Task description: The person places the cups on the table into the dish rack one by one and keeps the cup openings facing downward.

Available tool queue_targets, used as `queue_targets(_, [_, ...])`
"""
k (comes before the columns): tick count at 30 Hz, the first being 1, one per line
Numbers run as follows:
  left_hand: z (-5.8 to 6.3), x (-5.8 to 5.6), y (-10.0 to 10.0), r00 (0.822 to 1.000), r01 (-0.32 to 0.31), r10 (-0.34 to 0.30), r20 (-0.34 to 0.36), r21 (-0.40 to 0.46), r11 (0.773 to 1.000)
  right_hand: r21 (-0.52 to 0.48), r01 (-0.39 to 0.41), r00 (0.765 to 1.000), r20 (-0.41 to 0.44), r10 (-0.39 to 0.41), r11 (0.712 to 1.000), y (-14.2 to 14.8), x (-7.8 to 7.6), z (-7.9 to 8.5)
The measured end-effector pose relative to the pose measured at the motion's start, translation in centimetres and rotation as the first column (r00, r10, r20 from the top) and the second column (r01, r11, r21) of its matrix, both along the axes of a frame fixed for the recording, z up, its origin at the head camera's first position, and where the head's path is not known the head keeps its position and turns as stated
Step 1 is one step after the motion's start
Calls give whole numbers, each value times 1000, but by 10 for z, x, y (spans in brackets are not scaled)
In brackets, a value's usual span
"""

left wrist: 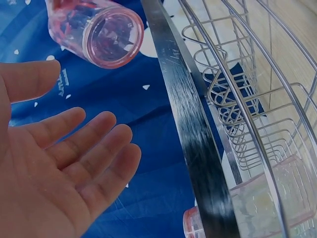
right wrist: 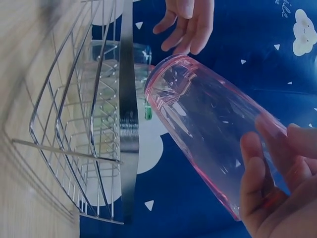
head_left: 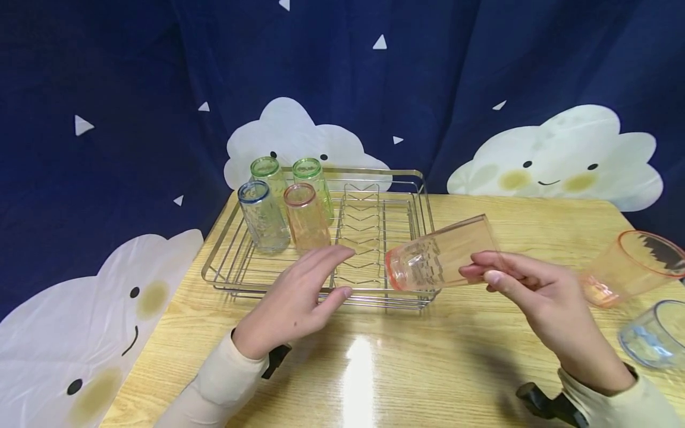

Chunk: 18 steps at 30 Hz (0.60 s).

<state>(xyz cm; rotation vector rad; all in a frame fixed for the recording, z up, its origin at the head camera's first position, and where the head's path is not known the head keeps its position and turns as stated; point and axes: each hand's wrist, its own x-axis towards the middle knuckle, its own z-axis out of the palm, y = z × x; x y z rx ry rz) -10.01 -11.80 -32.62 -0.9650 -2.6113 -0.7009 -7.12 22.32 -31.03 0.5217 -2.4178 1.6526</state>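
My right hand (head_left: 540, 297) pinches a clear orange-pink drinking glass (head_left: 444, 252) near its rim, thumb on one side and fingers on the other. The glass lies tilted in the air over the right front of the wire rack (head_left: 316, 291), its thick base pointing left. In the right wrist view the glass (right wrist: 208, 124) looks pink. My left hand (head_left: 299, 297) hovers at the rack's front edge, fingers extended and holding nothing. Upside down in the rack's left half stand a blue glass (head_left: 263, 220), a pinkish glass (head_left: 307, 223) and two green glasses (head_left: 267, 172).
On the wooden table (head_left: 401, 368) at the right stand another orange glass (head_left: 621, 273) and a clear bluish glass (head_left: 653, 336), partly cut off by the frame. A dark blue curtain (head_left: 332, 65) with white clouds hangs behind the table. The rack has a raised metal rail.
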Motion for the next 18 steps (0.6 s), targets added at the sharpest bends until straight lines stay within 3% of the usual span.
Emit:
queue_targets(5, [0, -1, 1, 1000, -2, 2, -2, -2, 1000, -118, -78, 997, -7, 78, 990, -5, -1, -7])
queue_targets(18, [-3, -3, 2, 1000, 1, 0, 22, -21, 1000, -89, -151, 987, -63, 146, 985, -23, -5, -8])
